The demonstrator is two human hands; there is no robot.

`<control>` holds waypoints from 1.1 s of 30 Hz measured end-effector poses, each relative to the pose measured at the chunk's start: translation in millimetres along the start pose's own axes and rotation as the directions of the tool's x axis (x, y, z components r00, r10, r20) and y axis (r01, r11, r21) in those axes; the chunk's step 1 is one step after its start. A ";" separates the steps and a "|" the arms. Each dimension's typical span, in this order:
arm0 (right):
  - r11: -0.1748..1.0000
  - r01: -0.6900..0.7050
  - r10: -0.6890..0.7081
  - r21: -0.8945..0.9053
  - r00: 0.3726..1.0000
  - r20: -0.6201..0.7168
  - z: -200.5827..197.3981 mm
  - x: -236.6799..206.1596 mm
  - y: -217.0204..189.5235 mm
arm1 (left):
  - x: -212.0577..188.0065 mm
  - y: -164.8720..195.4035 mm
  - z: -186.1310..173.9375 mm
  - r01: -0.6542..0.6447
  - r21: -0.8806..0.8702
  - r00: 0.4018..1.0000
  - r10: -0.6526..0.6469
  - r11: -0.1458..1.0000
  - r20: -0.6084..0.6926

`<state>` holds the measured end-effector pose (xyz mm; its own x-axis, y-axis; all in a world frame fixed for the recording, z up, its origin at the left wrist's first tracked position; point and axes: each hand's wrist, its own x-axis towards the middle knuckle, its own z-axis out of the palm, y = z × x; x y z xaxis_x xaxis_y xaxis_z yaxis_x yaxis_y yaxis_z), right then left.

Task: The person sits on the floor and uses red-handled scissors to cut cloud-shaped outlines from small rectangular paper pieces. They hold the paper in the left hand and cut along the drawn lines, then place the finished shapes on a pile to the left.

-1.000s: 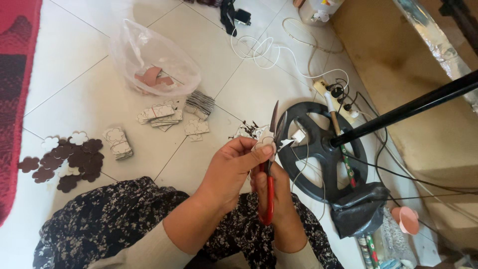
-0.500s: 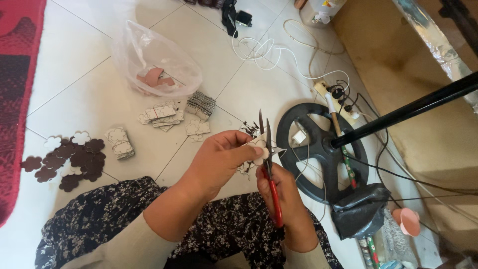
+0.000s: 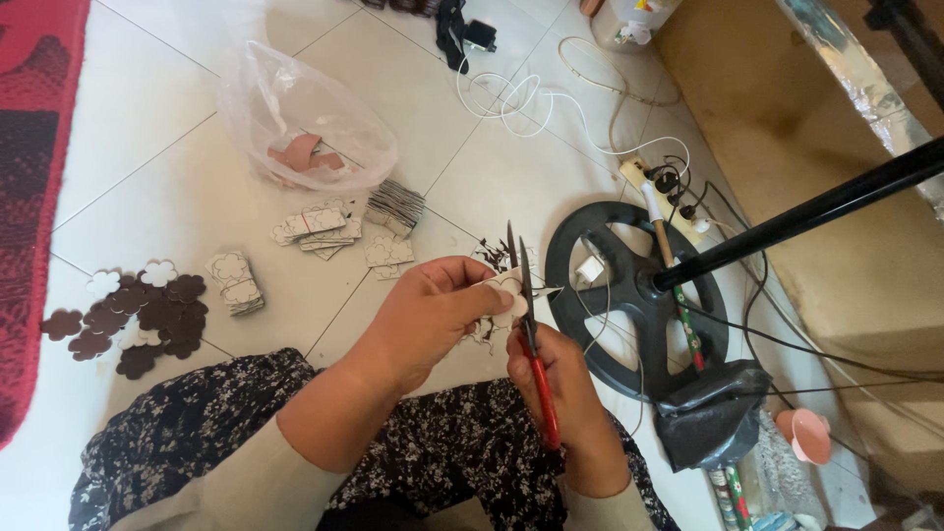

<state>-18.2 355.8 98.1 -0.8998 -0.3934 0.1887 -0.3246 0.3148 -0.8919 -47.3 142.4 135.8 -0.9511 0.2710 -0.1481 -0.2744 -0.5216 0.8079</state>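
My left hand [image 3: 433, 310] pinches a small white flower-shaped paper piece [image 3: 505, 288] between thumb and fingers. My right hand [image 3: 570, 379] grips red-handled scissors [image 3: 531, 334], whose blades point up and away and meet the paper piece at its right edge. Both hands hover above my lap, which is covered by dark floral cloth [image 3: 295, 442]. Tiny paper scraps [image 3: 489, 254] lie on the tile just beyond the hands.
Brown and white flower cutouts [image 3: 138, 315] lie at the left. Stacks of printed squares [image 3: 324, 228] sit near a clear plastic bag [image 3: 300, 123]. A black round stand base [image 3: 629, 295] with a pole, a power strip [image 3: 664, 192], cables and a red rug [image 3: 34, 167] surround me.
The scissors have tilted from leaning right to nearly upright, then slightly left. My left hand has turned the paper piece against the blades. Both hands stay over my lap.
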 end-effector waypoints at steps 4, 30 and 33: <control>0.997 -0.046 0.048 -0.058 0.998 0.049 -6.3 -1.6 3.5 | 1.1 4.8 -5.9 0.051 0.095 0.999 -0.051 0.994 -0.007; 0.994 -0.081 0.089 0.075 0.991 -0.102 25.0 -1.6 10.3 | 4.9 -21.8 -1.2 -0.103 -0.067 0.993 0.106 0.992 0.042; 0.986 -0.111 0.125 0.123 0.985 -0.119 30.3 -2.1 4.6 | 5.6 -28.5 5.7 -0.173 -0.173 0.985 0.173 0.970 -0.012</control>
<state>-9.0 332.0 81.1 -0.9616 -0.2452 0.1229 -0.1846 0.2475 -0.9511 -44.0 163.4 115.1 -0.9858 0.1672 -0.0126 -0.1265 -0.6923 0.7105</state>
